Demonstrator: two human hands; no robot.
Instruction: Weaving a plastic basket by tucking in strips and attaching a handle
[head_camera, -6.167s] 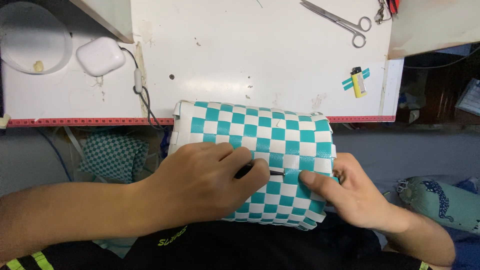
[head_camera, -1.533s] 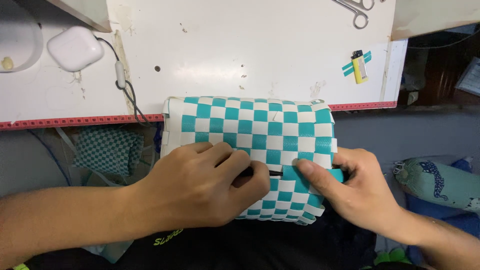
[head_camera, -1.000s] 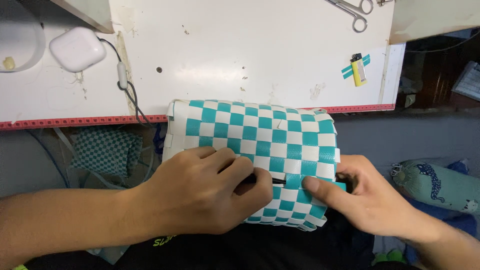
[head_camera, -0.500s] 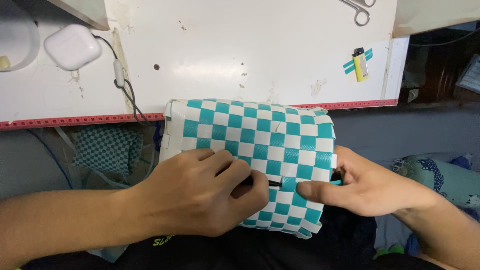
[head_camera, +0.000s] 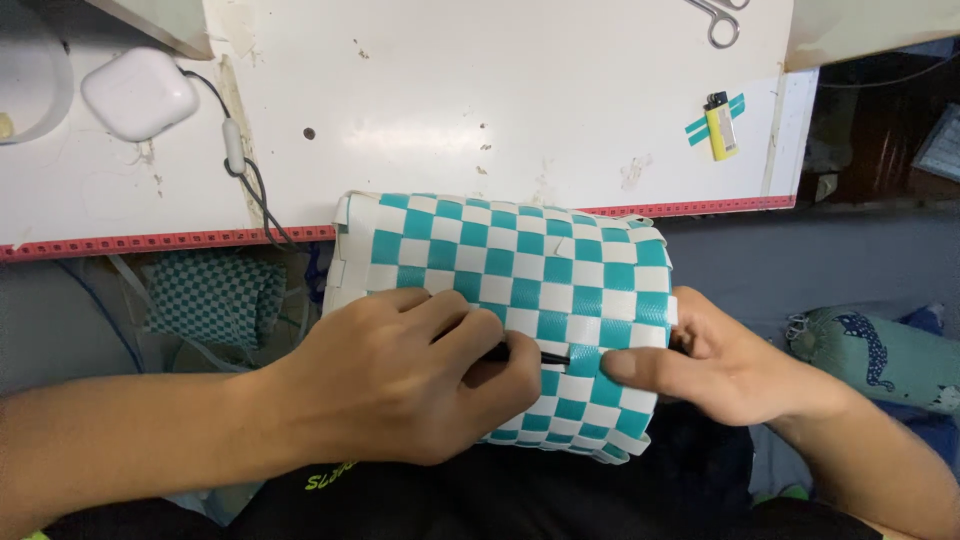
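Two hands working on a teal-and-white checked woven basket held in the lap, below a white table.

Head view: the basket (head_camera: 520, 290) lies on its side against the table's red-trimmed front edge, resting on the person's lap. The left hand (head_camera: 400, 385) is curled nearly closed on the basket's lower left part, its fingers pinching a thin dark tool (head_camera: 525, 354) whose tip points into the weave. The right hand (head_camera: 715, 365) grips the basket's right end, thumb pressed flat on a teal strip beside the tool's tip, the other fingers wrapped behind out of sight. On the table (head_camera: 520, 100), a white charger (head_camera: 140, 92) with its cable sits near the left edge, a yellow lighter (head_camera: 720, 125) near the right edge, and scissors (head_camera: 715, 15) at the far edge.
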